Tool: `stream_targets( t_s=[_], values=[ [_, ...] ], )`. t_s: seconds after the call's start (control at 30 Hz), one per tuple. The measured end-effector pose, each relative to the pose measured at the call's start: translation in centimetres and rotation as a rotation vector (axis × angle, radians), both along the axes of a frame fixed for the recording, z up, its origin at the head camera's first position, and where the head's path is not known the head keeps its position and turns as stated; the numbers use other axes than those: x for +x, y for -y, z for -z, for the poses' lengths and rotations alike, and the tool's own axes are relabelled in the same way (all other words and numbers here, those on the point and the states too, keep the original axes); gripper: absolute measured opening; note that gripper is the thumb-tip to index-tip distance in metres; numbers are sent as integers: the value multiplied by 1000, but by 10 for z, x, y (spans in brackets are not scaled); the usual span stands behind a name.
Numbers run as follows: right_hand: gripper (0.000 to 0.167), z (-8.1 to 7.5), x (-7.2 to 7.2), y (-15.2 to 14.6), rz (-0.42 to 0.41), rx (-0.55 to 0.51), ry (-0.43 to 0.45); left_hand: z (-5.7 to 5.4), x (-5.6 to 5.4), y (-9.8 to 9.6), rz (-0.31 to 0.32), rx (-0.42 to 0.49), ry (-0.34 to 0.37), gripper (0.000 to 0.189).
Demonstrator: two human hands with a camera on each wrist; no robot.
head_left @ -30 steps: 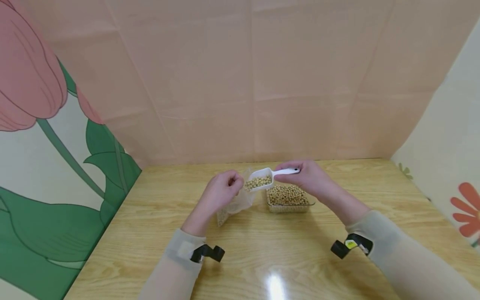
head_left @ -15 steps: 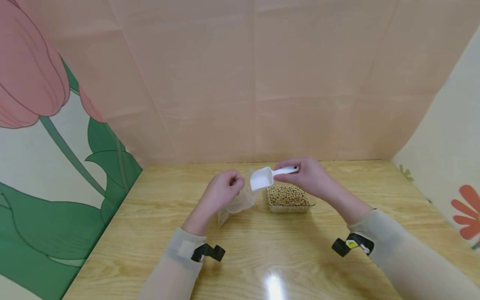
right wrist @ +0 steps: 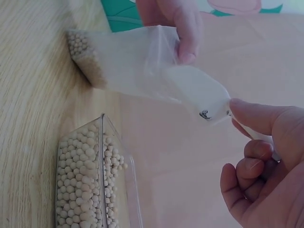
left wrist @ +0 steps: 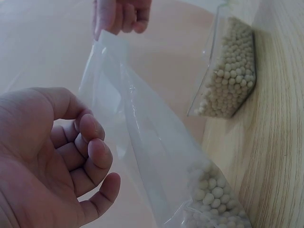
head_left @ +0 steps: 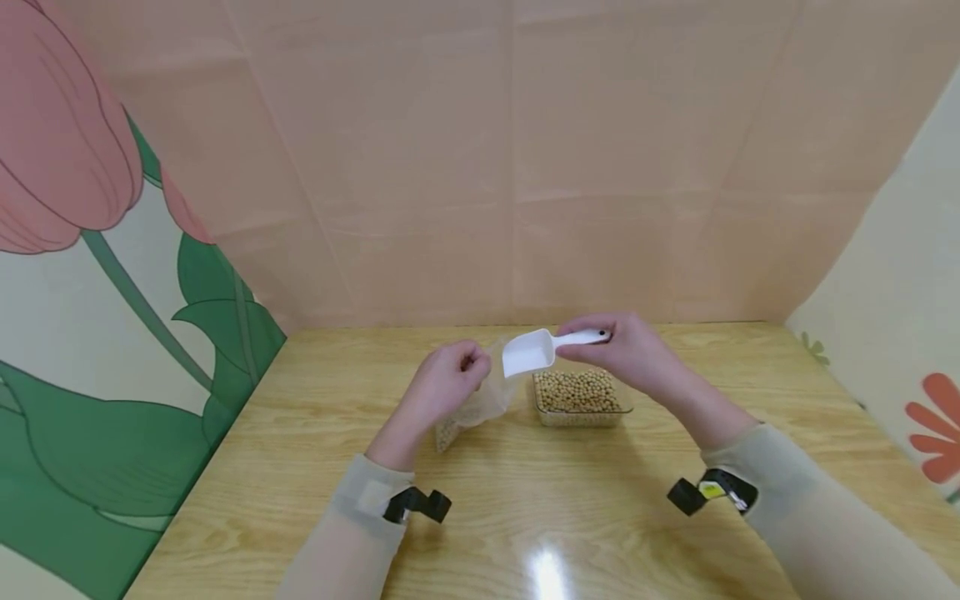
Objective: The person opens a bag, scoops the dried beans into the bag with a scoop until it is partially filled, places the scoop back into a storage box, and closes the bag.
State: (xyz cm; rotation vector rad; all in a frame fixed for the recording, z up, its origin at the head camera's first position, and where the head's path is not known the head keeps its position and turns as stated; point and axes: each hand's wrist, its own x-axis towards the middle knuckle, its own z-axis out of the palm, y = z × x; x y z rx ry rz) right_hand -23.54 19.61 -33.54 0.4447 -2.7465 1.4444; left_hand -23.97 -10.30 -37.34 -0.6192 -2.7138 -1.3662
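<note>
My left hand (head_left: 450,379) pinches the top edge of a clear plastic bag (left wrist: 152,137) between thumb and curled fingers. Soybeans (left wrist: 213,194) fill the bottom of the bag, which hangs down to the table. With my right hand (head_left: 611,346) I grip the handle of a small white scoop (head_left: 529,352). In the head view the scoop's bowl holds no beans and tilts toward the bag. Its front lies inside the bag's mouth in the right wrist view. Below my right hand stands a clear rectangular container (head_left: 577,419) heaped with soybeans (right wrist: 78,180).
The wood-grain table (head_left: 300,500) carries the bag and the container. A pinkish sheet (head_left: 420,208) hangs behind it, and flower-patterned panels (head_left: 225,333) stand at both sides. Each sleeve has a black wrist camera (head_left: 412,506) strapped on.
The beans in the scoop have gone out into the bag. The scoop has tipped, then drawn slightly right and up with my right hand. My left hand stays nearly still.
</note>
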Motion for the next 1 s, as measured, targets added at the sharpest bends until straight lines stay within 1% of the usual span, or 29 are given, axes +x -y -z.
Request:
stream_targets(
  t_s=[0.1, 0.23, 0.37, 0.47, 0.6, 0.77, 1.0],
  values=[
    [41, 0, 2, -5, 12, -44, 32, 0, 0, 0, 3, 3, 1, 22],
    [43, 0, 5, -12, 32, -106, 49, 0, 1, 1, 9, 6, 6, 23],
    [45, 6, 9, -23, 67, -142, 74, -1, 2, 0, 7, 5, 9, 23],
    [49, 12, 12, -34, 106, -138, 97, -3, 3, 0, 6, 2, 11, 22],
    [53, 21, 17, -48, 142, -127, 98, -4, 4, 0, 8, -1, 17, 23],
    [52, 32, 18, -66, 157, -106, 102, -4, 4, 1, 5, -9, 11, 22],
    [51, 47, 15, -87, 156, -49, 111, -4, 5, 3, 17, 0, -3, 23]
  ],
)
